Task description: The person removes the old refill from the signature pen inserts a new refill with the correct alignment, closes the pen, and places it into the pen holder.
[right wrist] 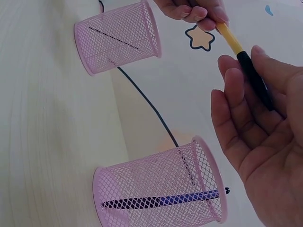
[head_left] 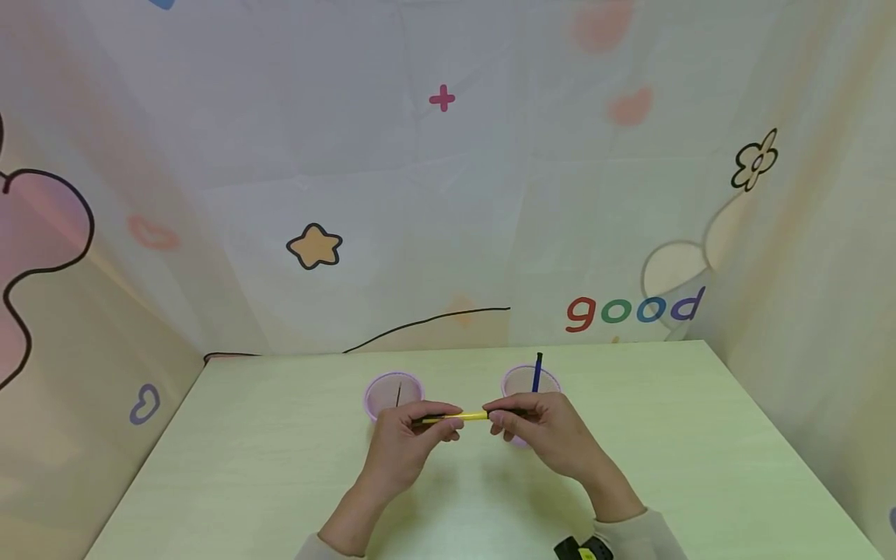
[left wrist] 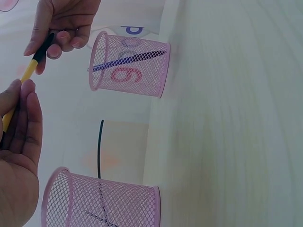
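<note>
A yellow and black pen (head_left: 476, 416) is held level between both hands above the table. My left hand (head_left: 406, 447) pinches its yellow end between thumb and fingers; my right hand (head_left: 553, 435) pinches the black part, seen closely in the right wrist view as a black grip (right wrist: 254, 78). Behind the hands stand two pink mesh cups. The right cup (left wrist: 128, 66) has a blue pen (head_left: 537, 373) leaning in it. In the left cup (right wrist: 118, 38) a thin dark line shows through the mesh; whether it lies inside cannot be told.
Both cups stand upright on the pale wooden table (head_left: 280, 451), toward its back edge. A printed cloth (head_left: 392, 194) with a star, hearts and the word "good" hangs behind and at the sides. A black and yellow band (head_left: 584, 548) shows by the right sleeve.
</note>
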`<control>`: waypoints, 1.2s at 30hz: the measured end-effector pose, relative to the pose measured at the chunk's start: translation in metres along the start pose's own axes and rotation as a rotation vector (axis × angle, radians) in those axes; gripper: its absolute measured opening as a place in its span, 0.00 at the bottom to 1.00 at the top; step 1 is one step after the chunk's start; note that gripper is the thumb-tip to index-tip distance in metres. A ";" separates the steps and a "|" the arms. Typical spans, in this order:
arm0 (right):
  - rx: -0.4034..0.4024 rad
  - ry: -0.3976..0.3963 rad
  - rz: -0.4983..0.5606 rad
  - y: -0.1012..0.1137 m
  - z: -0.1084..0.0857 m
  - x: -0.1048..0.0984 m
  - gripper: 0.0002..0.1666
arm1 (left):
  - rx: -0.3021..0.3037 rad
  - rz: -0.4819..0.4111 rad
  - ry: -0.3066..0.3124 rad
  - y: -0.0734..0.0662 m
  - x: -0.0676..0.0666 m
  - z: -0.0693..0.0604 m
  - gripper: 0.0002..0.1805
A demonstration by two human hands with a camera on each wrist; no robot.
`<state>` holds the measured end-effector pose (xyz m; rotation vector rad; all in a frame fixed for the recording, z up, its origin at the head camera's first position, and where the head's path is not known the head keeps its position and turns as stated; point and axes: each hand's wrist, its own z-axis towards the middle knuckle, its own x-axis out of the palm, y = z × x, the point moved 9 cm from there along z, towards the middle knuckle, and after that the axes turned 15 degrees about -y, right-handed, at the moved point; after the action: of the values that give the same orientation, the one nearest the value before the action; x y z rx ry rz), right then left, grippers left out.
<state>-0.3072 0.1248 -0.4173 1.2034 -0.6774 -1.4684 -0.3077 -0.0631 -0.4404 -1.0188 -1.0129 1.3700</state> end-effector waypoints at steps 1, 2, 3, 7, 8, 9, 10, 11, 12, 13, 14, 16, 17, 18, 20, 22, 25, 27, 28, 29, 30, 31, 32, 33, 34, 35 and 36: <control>0.000 0.004 0.007 0.000 0.000 0.000 0.12 | 0.000 0.005 -0.002 0.000 0.000 0.000 0.12; 0.000 0.007 0.010 -0.001 0.000 0.000 0.12 | 0.001 0.011 -0.004 0.000 -0.001 0.000 0.12; -0.001 0.011 0.015 -0.001 0.000 0.001 0.13 | 0.002 0.019 -0.008 0.000 -0.001 0.000 0.12; -0.008 0.026 0.024 -0.002 0.000 0.002 0.13 | 0.008 0.043 -0.018 -0.001 -0.003 0.000 0.11; -0.010 0.030 0.023 -0.002 0.000 0.002 0.13 | 0.010 0.046 -0.018 -0.001 -0.003 0.000 0.11; -0.011 0.034 0.024 -0.002 0.000 0.002 0.14 | 0.011 0.047 -0.019 -0.001 -0.004 0.000 0.11; -0.010 0.038 0.025 -0.002 0.000 0.002 0.14 | 0.013 0.046 -0.017 -0.001 -0.004 0.000 0.11; -0.008 0.043 0.026 -0.003 0.000 0.003 0.14 | 0.013 0.044 -0.015 -0.001 -0.003 0.000 0.11; -0.008 0.047 0.028 -0.003 0.000 0.003 0.14 | 0.013 0.041 -0.010 -0.001 -0.003 0.000 0.11; -0.010 0.052 0.031 -0.002 0.000 0.003 0.14 | 0.012 0.036 -0.006 -0.001 -0.003 0.000 0.11; -0.011 0.056 0.034 -0.002 0.000 0.003 0.14 | 0.011 0.032 -0.003 -0.001 -0.003 0.000 0.11; -0.014 0.064 0.041 -0.002 -0.001 0.003 0.14 | 0.010 0.025 0.004 0.000 -0.002 0.000 0.11; -0.017 0.066 0.046 -0.002 -0.001 0.004 0.14 | 0.010 0.021 0.008 0.000 -0.002 0.000 0.11; -0.021 0.067 0.050 -0.001 -0.001 0.004 0.14 | 0.011 0.020 0.011 0.000 -0.002 0.000 0.12; -0.025 0.066 0.057 -0.001 -0.001 0.003 0.14 | 0.015 0.019 0.014 0.000 -0.002 0.000 0.12; -0.028 0.062 0.064 -0.001 -0.001 0.003 0.14 | 0.020 0.016 0.018 0.000 -0.001 0.000 0.12; -0.039 0.049 0.067 -0.001 -0.001 0.002 0.13 | 0.027 0.013 0.021 0.000 -0.001 0.000 0.12; -0.053 0.040 0.069 -0.001 0.000 0.002 0.13 | 0.032 0.009 0.023 -0.001 -0.001 0.000 0.12; -0.060 0.036 0.070 0.000 0.000 0.002 0.13 | 0.032 0.006 0.024 -0.001 -0.001 0.000 0.12; -0.067 0.033 0.074 0.000 0.000 0.001 0.13 | 0.034 0.007 0.024 -0.002 -0.001 0.000 0.12; -0.073 0.031 0.078 0.000 0.000 0.001 0.13 | 0.037 0.007 0.024 -0.002 -0.001 0.000 0.12; -0.080 0.027 0.078 0.000 0.001 0.001 0.12 | 0.036 0.004 0.025 -0.002 -0.001 0.001 0.12; -0.083 0.025 0.080 0.000 0.001 0.001 0.12 | 0.037 -0.001 0.026 -0.003 -0.001 0.001 0.12; -0.088 0.023 0.085 0.001 0.001 0.001 0.12 | 0.035 -0.003 0.027 -0.003 -0.001 0.001 0.12; -0.092 0.021 0.087 0.001 0.000 0.001 0.12 | 0.035 -0.003 0.027 -0.004 -0.001 0.001 0.12; -0.095 0.019 0.090 0.001 0.000 0.000 0.12 | 0.035 -0.001 0.028 -0.004 -0.001 0.000 0.12; -0.100 0.017 0.091 0.001 0.000 0.000 0.12 | 0.032 -0.002 0.028 -0.004 -0.001 0.000 0.12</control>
<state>-0.3070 0.1241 -0.4162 1.0933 -0.6317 -1.3985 -0.3071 -0.0636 -0.4364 -1.0104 -0.9678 1.3625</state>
